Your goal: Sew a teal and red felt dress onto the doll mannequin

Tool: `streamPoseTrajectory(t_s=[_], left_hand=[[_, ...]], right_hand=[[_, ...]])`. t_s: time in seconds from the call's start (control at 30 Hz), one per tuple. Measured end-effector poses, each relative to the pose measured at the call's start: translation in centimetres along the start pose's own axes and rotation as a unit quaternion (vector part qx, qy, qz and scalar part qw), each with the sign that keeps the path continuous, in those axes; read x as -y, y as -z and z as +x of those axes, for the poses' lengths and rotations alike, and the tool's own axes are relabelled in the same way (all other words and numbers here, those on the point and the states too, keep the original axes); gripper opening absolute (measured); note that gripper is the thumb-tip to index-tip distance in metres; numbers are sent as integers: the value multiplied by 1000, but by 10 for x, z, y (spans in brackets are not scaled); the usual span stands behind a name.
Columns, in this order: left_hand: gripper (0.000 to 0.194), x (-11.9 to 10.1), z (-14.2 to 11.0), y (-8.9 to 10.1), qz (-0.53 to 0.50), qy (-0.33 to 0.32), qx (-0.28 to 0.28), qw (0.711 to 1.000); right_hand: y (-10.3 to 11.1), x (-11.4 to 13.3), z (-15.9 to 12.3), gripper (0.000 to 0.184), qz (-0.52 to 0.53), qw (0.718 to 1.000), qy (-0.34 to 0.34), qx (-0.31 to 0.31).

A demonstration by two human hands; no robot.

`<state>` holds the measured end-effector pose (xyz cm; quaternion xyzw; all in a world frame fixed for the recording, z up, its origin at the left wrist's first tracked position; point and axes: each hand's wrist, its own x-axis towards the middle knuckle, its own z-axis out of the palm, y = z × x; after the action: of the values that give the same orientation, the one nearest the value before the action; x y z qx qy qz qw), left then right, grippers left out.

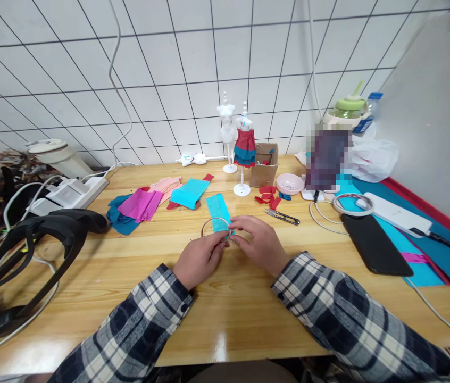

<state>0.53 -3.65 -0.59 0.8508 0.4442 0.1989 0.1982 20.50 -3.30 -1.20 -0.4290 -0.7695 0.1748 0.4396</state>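
Observation:
A thin ring, apparently a narrow roll of tape (202,229), stands on edge between my hands above the table. My left hand (199,259) is closed on its lower edge, thumb on top. At the ring's right side, my right hand (263,243) pinches with thumb and forefinger; the exact contact at the fingertips is too small to see. Just behind the ring lies a strip of bright blue crepe paper (217,206), partly seen through it. Thread snips (283,216) rest to the right of my right hand.
Two small dress forms (242,189) stand at the back, one in a red-and-blue skirt, beside a cardboard box (264,173). Red scraps (268,196) and a pink bowl (290,184) lie nearby. Coloured paper (141,205), a black headset (69,226), a phone (376,244) and cables flank the sides.

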Motion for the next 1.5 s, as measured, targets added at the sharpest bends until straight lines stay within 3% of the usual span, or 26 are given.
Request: streamPoseTrajectory(t_s=[0.1, 0.63, 0.9, 1.1, 1.2, 1.27, 1.33, 1.43, 1.5], left_hand=[[34, -1, 1, 0, 1, -9, -10, 1000], [26, -2, 5, 17, 78, 19, -48, 996], [24, 1, 5, 21, -11, 57, -91, 994], [25, -3, 5, 18, -13, 61, -93, 994], [26, 14, 7, 27, -22, 108, -146, 983], [29, 38, 8, 39, -31, 167, -244, 955], [33, 67, 7, 53, -10, 196, -290, 937], [33, 100, 4, 67, 106, 192, -207, 953], [34, 106, 2, 70, 203, 203, -128, 949]], right_hand=[[2, 0, 1, 7, -11, 1000, -1, -4], [5, 13, 1, 10, -71, 997, -6, 40], [-1, 18, 1, 14, -123, 990, 29, 60], [-3, 19, 0, 15, -129, 989, 36, 62], [3, 21, -1, 15, -111, 992, 39, 42], [11, 20, 0, 16, -83, 996, 25, 4], [17, 15, 2, 14, -48, 998, -5, -38], [20, 2, 6, 10, 14, 995, -70, -65], [18, -7, 8, 8, 49, 991, -110, -61]])
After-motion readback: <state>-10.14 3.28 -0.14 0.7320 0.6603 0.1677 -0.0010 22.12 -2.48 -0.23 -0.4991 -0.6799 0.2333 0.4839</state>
